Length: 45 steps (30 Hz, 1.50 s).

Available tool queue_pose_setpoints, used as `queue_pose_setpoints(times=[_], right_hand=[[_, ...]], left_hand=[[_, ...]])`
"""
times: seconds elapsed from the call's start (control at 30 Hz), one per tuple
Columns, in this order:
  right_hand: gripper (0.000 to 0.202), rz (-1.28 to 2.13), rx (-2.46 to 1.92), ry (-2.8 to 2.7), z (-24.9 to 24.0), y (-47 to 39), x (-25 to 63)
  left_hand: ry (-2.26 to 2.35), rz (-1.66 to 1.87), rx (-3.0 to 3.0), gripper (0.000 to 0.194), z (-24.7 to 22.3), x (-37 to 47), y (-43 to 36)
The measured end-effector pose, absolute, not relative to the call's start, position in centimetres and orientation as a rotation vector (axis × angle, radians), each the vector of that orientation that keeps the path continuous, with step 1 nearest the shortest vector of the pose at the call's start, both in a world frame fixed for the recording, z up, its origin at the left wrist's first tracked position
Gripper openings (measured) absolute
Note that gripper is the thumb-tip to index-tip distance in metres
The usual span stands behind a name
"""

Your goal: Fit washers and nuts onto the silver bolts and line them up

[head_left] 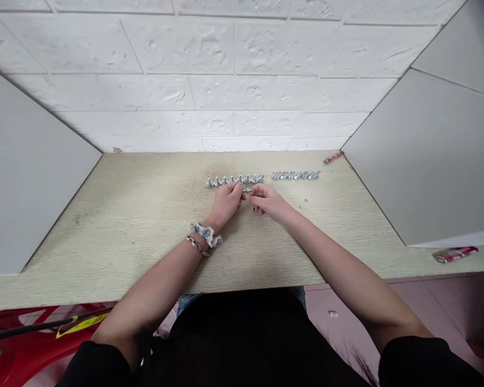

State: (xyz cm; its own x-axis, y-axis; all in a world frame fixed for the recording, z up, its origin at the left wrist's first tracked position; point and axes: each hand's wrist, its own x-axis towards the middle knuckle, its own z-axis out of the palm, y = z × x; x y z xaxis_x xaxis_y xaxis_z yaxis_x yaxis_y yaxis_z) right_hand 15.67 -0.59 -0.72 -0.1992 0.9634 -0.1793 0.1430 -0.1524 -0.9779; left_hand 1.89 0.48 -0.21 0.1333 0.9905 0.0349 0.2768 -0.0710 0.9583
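Note:
Near the middle of the wooden tabletop (145, 215), my two hands meet at a small metal bolt (247, 191). My left hand (228, 201) pinches one end of it between thumb and fingers. At the other end, the fingertips of my right hand (268, 200) are closed on the bolt too. Just behind my left hand stands a row of silver bolts with washers (225, 181), upright side by side. Further right, a second row of similar bolts (295, 175) lies tilted on the wood. My fingers partly cover the held bolt.
A white brick-pattern wall (213, 91) closes off the back. Grey panels rise at the left (36, 166) and right (435, 150). One red can-like object (333, 157) lies in the back right corner, another (456, 254) near the right front edge. Below left is something red (36, 349).

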Motion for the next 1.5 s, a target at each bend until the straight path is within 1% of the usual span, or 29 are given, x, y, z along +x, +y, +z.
queue_pose_setpoints(times=[0.07, 0.2, 0.3, 0.37, 0.43, 0.6, 0.8, 0.97, 1.17, 1.37, 1.43, 1.5], right_hand=[[0.021, 1.489, -1.339, -1.451, -0.6, -0.6, 15.8], [0.044, 1.603, -1.298, -1.531, -0.9, -0.6, 16.1], [0.057, 1.658, -1.255, -1.455, -1.2, -0.4, 16.0], [0.062, 1.703, -1.243, -1.359, -1.4, -0.3, 15.9], [0.062, 1.721, -1.247, -1.264, -1.4, -0.3, 15.8], [0.054, 1.685, -1.248, -1.194, -1.6, -0.2, 15.7], [0.030, 1.657, -1.185, -1.156, -1.7, -0.1, 15.7], [0.029, 1.495, -1.091, -1.139, -1.9, -0.2, 15.3], [0.025, 1.281, -1.044, -1.155, -1.8, -0.6, 14.7], [0.022, 1.331, -0.923, -0.996, -0.6, -0.7, 15.4], [0.016, 1.351, -0.907, -0.937, 0.0, -0.8, 15.7], [0.005, 1.363, -0.938, -0.903, 0.4, -0.8, 16.0]], left_hand=[[1.249, 1.042, 1.551, 0.036, -0.1, 2.0, 0.3], [1.191, 1.043, 1.634, 0.039, 0.0, 2.1, 0.0], [1.166, 1.002, 1.633, 0.038, -0.1, 2.1, 0.0], [1.156, 0.973, 1.634, 0.038, -0.1, 2.1, 0.1], [1.139, 0.946, 1.655, 0.038, -0.1, 2.1, 0.1], [1.161, 0.932, 1.686, 0.035, 0.1, 2.2, 0.0], [1.161, 0.890, 1.789, 0.032, -0.1, 2.1, 0.1], [1.240, 0.919, 1.779, 0.030, -0.1, 2.1, 0.2], [1.310, 0.959, 1.703, 0.034, -0.3, 2.0, 0.5], [1.348, 0.922, 1.674, 0.035, -0.6, 2.0, 0.6], [1.366, 0.920, 1.669, 0.035, -0.6, 2.0, 0.6], [1.376, 0.933, 1.663, 0.035, -0.6, 1.9, 0.6]])
